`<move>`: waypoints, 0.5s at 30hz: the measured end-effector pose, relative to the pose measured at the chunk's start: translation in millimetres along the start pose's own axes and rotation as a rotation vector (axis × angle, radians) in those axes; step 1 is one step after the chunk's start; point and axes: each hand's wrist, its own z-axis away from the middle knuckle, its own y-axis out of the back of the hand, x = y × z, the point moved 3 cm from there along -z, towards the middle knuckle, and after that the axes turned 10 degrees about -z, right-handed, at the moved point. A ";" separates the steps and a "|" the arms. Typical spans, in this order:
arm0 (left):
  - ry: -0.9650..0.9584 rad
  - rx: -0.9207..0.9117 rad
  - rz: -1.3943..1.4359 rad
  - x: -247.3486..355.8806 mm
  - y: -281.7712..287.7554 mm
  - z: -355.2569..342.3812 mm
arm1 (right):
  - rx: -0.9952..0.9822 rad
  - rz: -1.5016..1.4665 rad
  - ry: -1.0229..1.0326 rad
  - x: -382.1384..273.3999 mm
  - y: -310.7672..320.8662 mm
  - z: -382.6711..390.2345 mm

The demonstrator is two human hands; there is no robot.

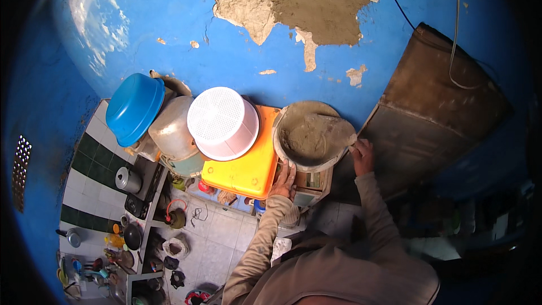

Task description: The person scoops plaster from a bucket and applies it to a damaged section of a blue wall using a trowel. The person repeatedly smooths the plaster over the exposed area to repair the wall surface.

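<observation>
A round basin of wet grey-brown mortar (302, 138) stands at the middle right, its rim (276, 141) crusted with dried mix. My right hand (363, 156) is closed at the basin's right edge, on what looks like the handle of a trowel. The mortar-smeared trowel blade (337, 131) reaches over the mix. On the near left side of the basin rests my left hand (283, 181), fingers stretched out and touching its outer wall just below the rim. The handle itself is mostly hidden by my right hand.
Left of the basin are a yellow-orange plastic container (240, 178), a white perforated basket (223, 124) and a blue tub (134, 110). Behind, the blue wall (180, 17) has a broken patch partly covered with mortar (322, 11). A brown panel (429, 96) leans at right.
</observation>
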 end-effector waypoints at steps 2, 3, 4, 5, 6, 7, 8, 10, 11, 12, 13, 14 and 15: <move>0.013 0.014 0.004 1.9 -0.7 0.0 | 0.011 0.026 0.054 -1.9 2.9 -4.5; 0.001 0.007 -0.001 1.1 -1.5 -0.5 | 0.018 0.011 0.048 -0.7 4.0 -5.4; -0.011 0.000 -0.006 -1.2 -3.0 0.2 | 0.024 -0.005 0.042 1.1 4.4 -5.4; -0.022 -0.007 -0.011 -2.2 -3.8 0.1 | 0.031 -0.020 0.035 1.8 5.0 -5.5; -0.009 -0.021 0.023 -2.3 -3.7 -0.1 | 0.038 -0.047 0.028 1.8 5.1 -5.6; 0.004 -0.035 0.056 -1.7 -3.1 -0.2 | 0.046 -0.074 0.020 1.4 5.2 -5.6; 0.017 -0.049 0.090 -1.3 -3.3 -0.4 | 0.055 -0.100 0.013 1.4 5.7 -5.5; -0.037 0.005 -0.021 -1.8 -3.8 -1.9 | 0.033 -0.118 -0.006 5.8 7.1 -7.5; -0.066 0.031 -0.076 -1.4 -4.7 -1.3 | 0.024 -0.126 -0.015 7.6 8.3 -7.7; -0.043 0.012 -0.053 -1.9 -4.8 -1.4 | 0.014 -0.131 0.007 5.1 9.5 -8.2; -0.023 0.005 -0.034 -0.2 -2.7 -0.9 | 0.007 -0.139 0.041 -2.1 12.4 -11.7; -0.005 -0.003 -0.014 1.2 -1.5 0.6 | 0.001 -0.145 0.076 -10.1 16.1 -15.9; 0.003 -0.018 0.013 0.5 -2.3 0.7 | 0.007 -0.174 0.068 -21.0 21.5 -22.5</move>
